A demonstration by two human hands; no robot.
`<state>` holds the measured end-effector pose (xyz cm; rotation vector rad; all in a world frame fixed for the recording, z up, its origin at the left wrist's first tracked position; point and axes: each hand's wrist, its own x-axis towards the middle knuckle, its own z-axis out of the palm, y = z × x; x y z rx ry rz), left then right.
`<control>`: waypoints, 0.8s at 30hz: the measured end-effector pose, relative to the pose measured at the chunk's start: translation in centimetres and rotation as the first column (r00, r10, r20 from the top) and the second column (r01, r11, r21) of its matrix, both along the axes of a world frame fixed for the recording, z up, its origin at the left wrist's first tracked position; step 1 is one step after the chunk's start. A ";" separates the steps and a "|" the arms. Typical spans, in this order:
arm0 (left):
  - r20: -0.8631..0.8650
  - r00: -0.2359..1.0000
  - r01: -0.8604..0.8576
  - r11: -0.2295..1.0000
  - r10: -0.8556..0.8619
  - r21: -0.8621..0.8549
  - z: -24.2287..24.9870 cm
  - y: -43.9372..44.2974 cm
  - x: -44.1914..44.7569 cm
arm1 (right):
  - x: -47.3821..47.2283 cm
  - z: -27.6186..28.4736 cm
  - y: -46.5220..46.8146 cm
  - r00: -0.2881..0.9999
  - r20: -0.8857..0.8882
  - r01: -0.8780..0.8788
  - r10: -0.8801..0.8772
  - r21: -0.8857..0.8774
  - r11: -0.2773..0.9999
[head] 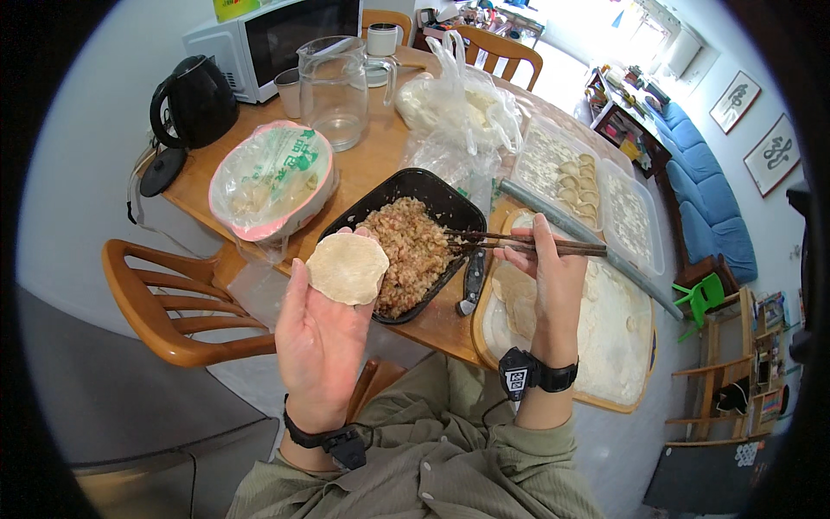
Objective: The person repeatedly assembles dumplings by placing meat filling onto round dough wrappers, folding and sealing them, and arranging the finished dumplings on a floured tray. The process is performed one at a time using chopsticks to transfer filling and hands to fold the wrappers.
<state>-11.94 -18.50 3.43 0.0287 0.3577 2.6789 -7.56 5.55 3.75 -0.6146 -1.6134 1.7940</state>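
On the upturned palm and fingers of my left hand (324,337) lies a round dough wrapper (348,268), flat and bare on top. My right hand (554,276) grips a pair of dark chopsticks (519,244), whose tips reach into minced filling (412,250). A black plastic tray (378,200) holds the filling, and my left fingers are at its near left side. Below my right hand, more wrappers (515,301) lie overlapping on a floured board (616,331). A knife with a black handle (474,279) lies between tray and board.
A long grey rolling rod (583,243) slants across the board. Beyond it, plastic containers hold flour and rows of dumplings (579,185). A covered pink-rimmed bowl (275,181), a glass pitcher (334,97), a plastic bag (454,107) and a black kettle (201,104) stand farther back. A wooden chair (188,305) is at left.
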 end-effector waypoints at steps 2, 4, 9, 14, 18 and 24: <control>-0.001 1.000 -0.017 1.000 0.017 0.000 0.0 0.4 -0.1 | 0.2 -0.7 0.1 0.998 -0.055 -0.010 0.005 -0.099 0.995; -0.001 1.000 -0.030 1.000 0.030 -0.006 0.0 0.8 -0.1 | 0.4 -1.3 -0.1 0.993 -0.114 -0.022 -0.003 -0.215 0.976; -0.027 0.999 -0.018 0.998 0.017 -0.053 0.2 1.5 -0.5 | 1.1 -1.3 -1.2 0.981 -0.174 0.044 -0.085 -0.229 0.972; 0.002 0.991 0.133 0.991 -0.133 -0.011 0.2 3.5 -1.0 | 3.2 -0.7 -3.6 0.958 -0.259 0.110 -0.124 -0.068 0.992; -0.018 0.978 0.207 0.977 -0.206 0.051 0.4 5.2 -1.3 | 5.2 -1.6 -4.9 0.948 -0.305 0.074 0.095 0.499 0.864; -0.045 0.986 0.162 0.986 -0.160 0.039 0.7 6.1 -1.5 | 6.4 -2.7 -3.5 0.917 -0.222 0.047 0.330 0.885 0.464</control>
